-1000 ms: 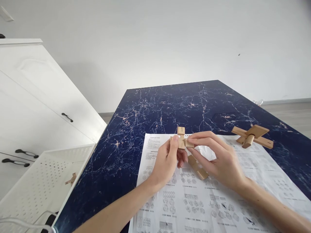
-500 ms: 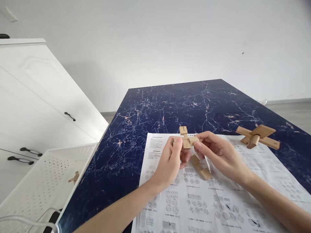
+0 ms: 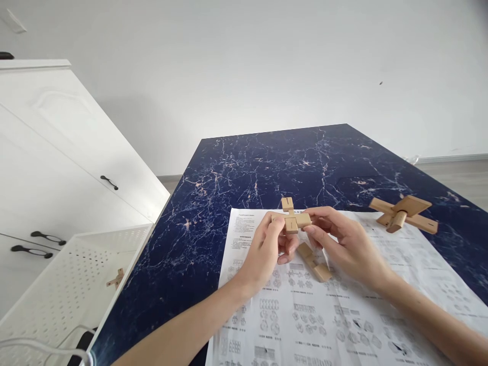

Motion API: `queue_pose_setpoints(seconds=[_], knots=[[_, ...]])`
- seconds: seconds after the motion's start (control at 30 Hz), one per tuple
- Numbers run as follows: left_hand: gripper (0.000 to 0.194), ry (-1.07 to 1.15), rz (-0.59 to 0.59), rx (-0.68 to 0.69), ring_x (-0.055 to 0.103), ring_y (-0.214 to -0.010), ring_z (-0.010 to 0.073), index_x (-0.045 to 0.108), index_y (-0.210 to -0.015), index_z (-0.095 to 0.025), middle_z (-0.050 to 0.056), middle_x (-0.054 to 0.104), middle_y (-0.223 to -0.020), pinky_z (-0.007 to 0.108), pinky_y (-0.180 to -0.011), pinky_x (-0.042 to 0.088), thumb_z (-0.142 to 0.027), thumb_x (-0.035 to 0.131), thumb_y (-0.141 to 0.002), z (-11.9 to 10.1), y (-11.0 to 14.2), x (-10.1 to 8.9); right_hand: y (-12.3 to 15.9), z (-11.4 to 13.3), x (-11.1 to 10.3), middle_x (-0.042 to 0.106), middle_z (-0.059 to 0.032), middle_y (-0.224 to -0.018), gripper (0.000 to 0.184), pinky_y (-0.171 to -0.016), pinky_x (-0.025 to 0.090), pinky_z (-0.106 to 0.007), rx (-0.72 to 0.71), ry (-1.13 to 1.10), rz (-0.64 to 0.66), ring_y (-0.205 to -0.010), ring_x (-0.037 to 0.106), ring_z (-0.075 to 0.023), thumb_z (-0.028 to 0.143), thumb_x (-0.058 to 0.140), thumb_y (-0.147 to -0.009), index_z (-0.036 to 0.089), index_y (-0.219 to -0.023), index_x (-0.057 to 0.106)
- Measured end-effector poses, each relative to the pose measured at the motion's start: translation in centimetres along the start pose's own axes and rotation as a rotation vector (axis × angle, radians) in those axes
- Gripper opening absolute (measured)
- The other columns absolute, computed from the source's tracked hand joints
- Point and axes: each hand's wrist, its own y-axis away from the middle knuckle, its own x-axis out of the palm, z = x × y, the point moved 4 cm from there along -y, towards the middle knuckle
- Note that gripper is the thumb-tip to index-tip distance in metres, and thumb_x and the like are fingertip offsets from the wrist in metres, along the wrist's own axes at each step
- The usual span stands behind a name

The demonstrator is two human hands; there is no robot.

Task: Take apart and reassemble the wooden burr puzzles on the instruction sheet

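Observation:
Both hands hold a small wooden cross-shaped puzzle (image 3: 292, 217) just above a printed instruction sheet (image 3: 343, 310). My left hand (image 3: 267, 251) pinches its left side with thumb and fingers. My right hand (image 3: 343, 244) grips its right arm between fingertips. Directly below the puzzle, a loose notched wooden bar (image 3: 314, 262) lies on the sheet, partly hidden by my right hand's fingers.
A second assembled wooden puzzle (image 3: 404, 213) rests at the sheet's far right on the dark blue marble table (image 3: 244, 168). A white perforated basket (image 3: 64, 284) holding a small wooden piece (image 3: 115, 279) stands left of the table, beside white cabinets (image 3: 49, 152). A white cable (image 3: 46, 345) runs at lower left.
The view shifted slightly. My right hand's fingers slid along the puzzle's right arm, and the puzzle turned a little in my hands.

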Motion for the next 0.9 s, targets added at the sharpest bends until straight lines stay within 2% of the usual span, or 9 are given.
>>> queue_pose_setpoints(seconds=[0.23,0.4,0.53,0.6,0.73,0.9], knots=[[0.035,-0.003,0.005,-0.031,0.036,-0.050,0.0065,0.051,-0.100,-0.021,-0.007,0.048,-0.068,0.025,-0.052,0.026,-0.053,0.045,-0.112,-0.30,0.17,0.10,0.25,-0.13,0.01,0.072,-0.0010,-0.080,0.024,-0.055,0.051,-0.028,0.001,0.038,-0.006,-0.068,0.065,-0.0178,0.042,0.063,-0.107,0.025,-0.124,0.068],[0.035,-0.052,-0.003,-0.019,0.038,-0.053,0.0062,0.048,-0.099,-0.022,-0.006,0.050,-0.073,0.025,-0.054,0.029,-0.054,0.053,-0.111,-0.42,0.36,0.31,0.24,0.00,0.14,0.070,-0.0005,-0.078,0.025,-0.054,0.050,-0.027,0.006,0.036,-0.002,-0.067,0.065,-0.0173,0.043,0.063,-0.108,0.025,-0.125,0.068],[0.033,-0.130,-0.041,0.048,0.042,-0.058,0.0085,0.053,-0.117,-0.022,-0.004,0.054,-0.081,0.025,-0.056,0.035,-0.054,0.058,-0.109,-0.07,0.53,0.48,0.21,0.19,0.06,0.070,-0.0001,-0.080,0.029,-0.058,0.053,-0.027,0.019,-0.031,0.005,-0.067,0.065,-0.0165,0.048,0.060,-0.109,0.026,-0.127,0.066],[0.036,-0.198,-0.042,0.080,0.046,-0.062,0.0104,0.056,-0.124,-0.022,-0.002,0.057,-0.085,0.026,-0.060,0.041,-0.054,0.061,-0.108,0.12,0.63,0.58,0.18,0.31,0.02,0.069,0.0001,-0.078,0.027,-0.058,0.053,-0.027,0.020,-0.052,0.018,-0.067,0.066,-0.0164,0.049,0.059,-0.110,0.025,-0.120,0.067],[0.035,-0.289,-0.070,0.111,0.054,-0.067,0.0136,0.060,-0.118,-0.022,-0.001,0.058,-0.081,0.030,-0.070,0.048,-0.055,0.061,-0.108,0.35,0.72,0.40,0.09,0.49,-0.04,0.070,-0.0017,-0.078,0.027,-0.060,0.053,-0.027,0.007,-0.052,0.040,-0.068,0.067,-0.0165,0.049,0.062,-0.108,0.023,-0.101,0.067],[0.036,-0.337,-0.110,0.119,0.062,-0.077,0.0167,0.061,-0.116,-0.021,0.003,0.064,-0.086,0.030,-0.071,0.049,-0.056,0.060,-0.108,0.49,0.75,0.14,0.06,0.54,-0.17,0.071,-0.0023,-0.078,0.026,-0.061,0.054,-0.029,0.002,-0.027,0.041,-0.069,0.068,-0.0179,0.048,0.062,-0.108,0.024,-0.104,0.068]])
